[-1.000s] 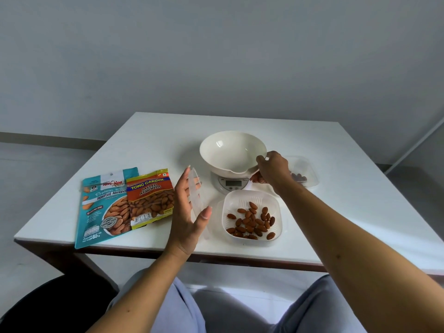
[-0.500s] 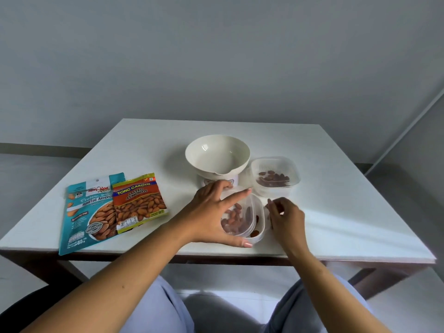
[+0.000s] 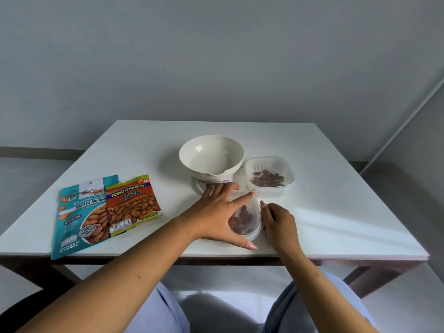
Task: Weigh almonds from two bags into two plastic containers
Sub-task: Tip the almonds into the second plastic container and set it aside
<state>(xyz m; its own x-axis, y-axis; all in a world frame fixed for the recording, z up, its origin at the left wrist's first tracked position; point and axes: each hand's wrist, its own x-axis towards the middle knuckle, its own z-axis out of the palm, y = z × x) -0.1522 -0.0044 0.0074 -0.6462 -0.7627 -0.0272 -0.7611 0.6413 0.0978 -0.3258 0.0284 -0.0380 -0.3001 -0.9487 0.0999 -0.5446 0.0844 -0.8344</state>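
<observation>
On the white table (image 3: 336,212), the left hand (image 3: 216,212) lies spread, fingers splayed, over a clear lid (image 3: 252,207) that sits on the near container (image 3: 254,233), palm pressing down on its left part; almonds (image 3: 241,219) show through the plastic beneath. The right hand (image 3: 278,218) is at the container's right edge with its fingers curled and the fingertips touching the rim; whether it actually pinches the lid cannot be told. Just behind the left hand stands the kitchen scale (image 3: 204,185) with an empty cream bowl (image 3: 211,156) on top, its display mostly hidden by the fingers. To the right of the scale, just beside it, a second container (image 3: 270,176) holds a small heap of darker almonds and appears to have a lid on. On the left of the table two almond bags lie flat, the teal bag (image 3: 79,215) partly overlapped by the orange bag (image 3: 133,204), both well apart from the hands.
</observation>
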